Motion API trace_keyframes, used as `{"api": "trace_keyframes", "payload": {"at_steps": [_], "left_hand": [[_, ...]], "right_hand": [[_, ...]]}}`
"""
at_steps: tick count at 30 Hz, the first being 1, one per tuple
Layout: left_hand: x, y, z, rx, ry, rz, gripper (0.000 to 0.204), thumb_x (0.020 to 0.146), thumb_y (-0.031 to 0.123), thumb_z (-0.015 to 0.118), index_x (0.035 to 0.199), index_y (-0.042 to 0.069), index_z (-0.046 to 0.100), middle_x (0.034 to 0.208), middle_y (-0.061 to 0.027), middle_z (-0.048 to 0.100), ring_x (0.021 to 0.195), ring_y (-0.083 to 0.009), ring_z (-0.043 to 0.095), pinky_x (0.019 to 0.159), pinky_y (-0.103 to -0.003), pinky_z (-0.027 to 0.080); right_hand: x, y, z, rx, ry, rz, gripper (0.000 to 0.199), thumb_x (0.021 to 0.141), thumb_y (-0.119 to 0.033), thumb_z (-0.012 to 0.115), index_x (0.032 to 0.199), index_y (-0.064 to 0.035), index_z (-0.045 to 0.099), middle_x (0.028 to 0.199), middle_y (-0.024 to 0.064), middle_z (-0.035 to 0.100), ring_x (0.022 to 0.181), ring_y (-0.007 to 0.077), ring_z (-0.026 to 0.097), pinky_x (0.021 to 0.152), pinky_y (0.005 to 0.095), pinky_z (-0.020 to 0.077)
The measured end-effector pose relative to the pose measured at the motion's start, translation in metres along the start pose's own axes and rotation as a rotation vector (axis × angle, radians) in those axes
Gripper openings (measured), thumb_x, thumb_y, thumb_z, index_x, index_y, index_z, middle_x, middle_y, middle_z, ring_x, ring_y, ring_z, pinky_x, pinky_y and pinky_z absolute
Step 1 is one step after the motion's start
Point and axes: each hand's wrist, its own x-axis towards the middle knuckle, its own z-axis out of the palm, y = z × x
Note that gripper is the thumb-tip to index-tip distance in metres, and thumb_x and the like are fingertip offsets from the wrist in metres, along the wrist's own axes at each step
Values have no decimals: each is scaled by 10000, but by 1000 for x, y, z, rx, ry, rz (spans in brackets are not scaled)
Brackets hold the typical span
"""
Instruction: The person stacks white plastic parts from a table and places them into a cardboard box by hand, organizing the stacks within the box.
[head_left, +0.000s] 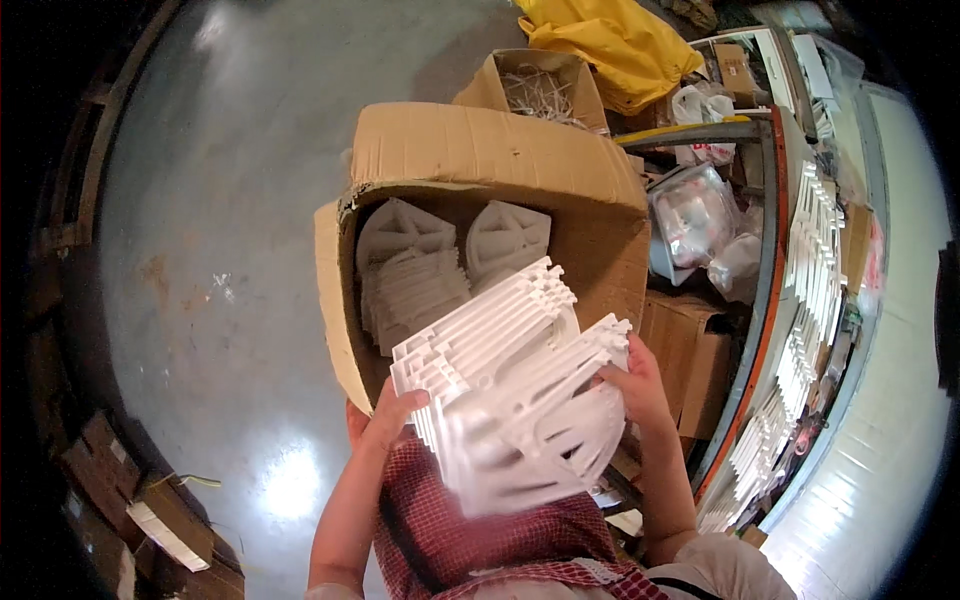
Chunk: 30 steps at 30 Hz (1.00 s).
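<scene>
A stack of white plastic parts (530,420), fan-shaped with ribs and cut-out slots, is held between my two hands. My left hand (388,412) grips its left end, thumb on top; most of those fingers are hidden. At the right end, my right hand (636,386) is closed around the edge, with the thumb over the upper side. The stack is tilted above the near edge of a large open cardboard box (490,145). Inside that box stand similar white parts (412,275) on the left, with another fan-shaped white group (508,236) beside them.
Behind the large box is a smaller carton (545,90) with thin scrap strips, near a yellow sheet (615,45). To the right, a metal-framed rack (770,250) holds bags and boxes. Rows of white parts (800,330) lie beyond it. Cardboard pieces (170,520) lie lower left.
</scene>
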Motion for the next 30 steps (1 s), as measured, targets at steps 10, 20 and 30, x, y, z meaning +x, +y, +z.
{"api": "trace_keyframes", "payload": {"at_steps": [10,20,30], "left_hand": [[0,7,12,-81,-26,-56,1054,556,357,844,1404,30,309,1290,-154,505,1152,-303,548,972,-448,475],[4,4,7,-87,17,-76,923,609,280,762,1392,33,340,1255,-151,537,1117,-294,568,926,-439,497],[10,1,3,-97,51,-107,829,684,239,692,1390,-4,331,1259,-143,530,1136,-265,548,941,-384,479]], "right_hand": [[13,21,14,-66,58,74,669,823,63,578,1427,8,296,1377,87,459,1230,179,461,1022,299,362],[19,33,11,-193,72,-15,566,853,22,576,1373,-18,358,1270,74,524,1128,155,507,946,285,418],[11,27,19,-2,9,38,552,865,-36,606,1355,-13,355,1271,114,525,1157,174,490,962,308,409]]}}
